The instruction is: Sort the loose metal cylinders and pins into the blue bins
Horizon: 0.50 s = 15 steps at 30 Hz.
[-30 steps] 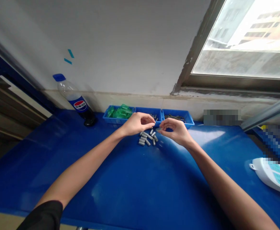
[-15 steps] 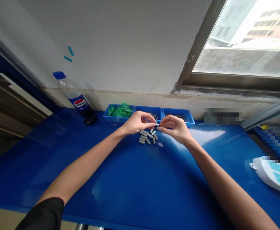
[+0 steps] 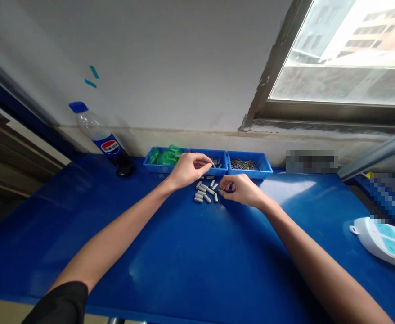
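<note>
In the head view, your hands have just parted. Half a second ago their fingertips met around one short silver piece above the pile; now your left hand (image 3: pixel 187 170) reaches over the front of the middle blue bin (image 3: pixel 219 172), while your right hand (image 3: pixel 244 189) is lower, just right of the silver pieces (image 3: pixel 202 188) on the blue table (image 3: pixel 184 252). I take this to mean that the two-handed handling of that piece has ended, at least for the moment, and each hand works alone.

Your left thumb and fingers stand in a narrow curl; I cannot tell whether a piece sits between the tips. Your right fingers are also drawn in narrow, with a small glint at the tips, but whether you grip it or it lies behind them I cannot tell.

The loose silver pieces lie on their sides between you and the middle bin, in no common direction. The two at the near left run almost left to right, side by side. One next to them slants from far left to near right. The piece nearest your right fingertips has its long axis running nearly toward you, and one beyond it slants from far right to near left.
</note>
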Each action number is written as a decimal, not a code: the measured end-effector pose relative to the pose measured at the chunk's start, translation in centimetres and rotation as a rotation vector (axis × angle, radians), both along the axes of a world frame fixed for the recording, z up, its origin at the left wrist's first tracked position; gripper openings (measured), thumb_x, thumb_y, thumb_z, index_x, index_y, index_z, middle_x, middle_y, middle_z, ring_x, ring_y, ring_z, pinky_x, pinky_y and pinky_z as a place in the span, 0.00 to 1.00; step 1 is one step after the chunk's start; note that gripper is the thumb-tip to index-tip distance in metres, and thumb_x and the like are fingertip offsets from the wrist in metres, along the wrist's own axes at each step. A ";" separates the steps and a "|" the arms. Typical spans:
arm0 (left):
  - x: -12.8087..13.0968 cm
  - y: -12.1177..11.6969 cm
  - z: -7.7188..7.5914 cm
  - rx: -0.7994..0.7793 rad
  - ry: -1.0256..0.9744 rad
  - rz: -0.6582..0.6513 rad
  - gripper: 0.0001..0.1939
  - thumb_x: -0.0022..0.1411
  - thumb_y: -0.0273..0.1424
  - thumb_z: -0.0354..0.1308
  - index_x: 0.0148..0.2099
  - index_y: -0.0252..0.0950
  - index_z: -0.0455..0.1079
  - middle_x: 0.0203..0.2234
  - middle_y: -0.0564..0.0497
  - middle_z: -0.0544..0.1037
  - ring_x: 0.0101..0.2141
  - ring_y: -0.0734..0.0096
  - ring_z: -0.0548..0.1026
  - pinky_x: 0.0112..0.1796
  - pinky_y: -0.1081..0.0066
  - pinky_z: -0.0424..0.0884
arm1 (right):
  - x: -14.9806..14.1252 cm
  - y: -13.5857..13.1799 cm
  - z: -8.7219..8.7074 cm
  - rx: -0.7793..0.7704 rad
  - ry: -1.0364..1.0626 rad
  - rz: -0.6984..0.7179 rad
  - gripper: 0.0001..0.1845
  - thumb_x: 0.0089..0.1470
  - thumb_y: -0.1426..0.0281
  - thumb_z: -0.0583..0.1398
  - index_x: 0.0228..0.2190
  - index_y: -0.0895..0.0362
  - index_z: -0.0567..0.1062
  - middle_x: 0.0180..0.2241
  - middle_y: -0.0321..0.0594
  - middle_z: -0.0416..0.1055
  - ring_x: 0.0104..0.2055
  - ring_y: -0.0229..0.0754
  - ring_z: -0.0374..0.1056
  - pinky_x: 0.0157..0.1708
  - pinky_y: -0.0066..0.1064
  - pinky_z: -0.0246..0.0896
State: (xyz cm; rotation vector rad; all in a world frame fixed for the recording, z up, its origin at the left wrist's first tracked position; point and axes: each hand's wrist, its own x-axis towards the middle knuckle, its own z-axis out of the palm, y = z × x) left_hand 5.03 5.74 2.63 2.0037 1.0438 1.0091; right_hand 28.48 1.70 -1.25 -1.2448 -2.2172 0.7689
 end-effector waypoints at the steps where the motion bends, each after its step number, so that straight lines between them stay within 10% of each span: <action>1: 0.1 -0.1 0.1 0.014 0.020 -0.008 0.09 0.62 0.33 0.65 0.40 0.34 0.82 0.37 0.46 0.87 0.37 0.63 0.85 0.42 0.69 0.81 | 0.1 0.0 0.1 -0.001 -0.017 -0.003 0.04 0.49 0.75 0.66 0.30 0.55 0.77 0.28 0.35 0.78 0.30 0.39 0.72 0.33 0.29 0.65; 15: 0.4 -0.8 0.4 -0.154 0.013 -0.164 0.14 0.63 0.38 0.66 0.44 0.34 0.81 0.37 0.45 0.86 0.37 0.62 0.85 0.40 0.68 0.80 | -0.1 0.2 1.0 -0.130 0.656 -0.205 0.26 0.40 0.51 0.77 0.31 0.55 0.76 0.34 0.43 0.80 0.34 0.45 0.78 0.40 0.40 0.77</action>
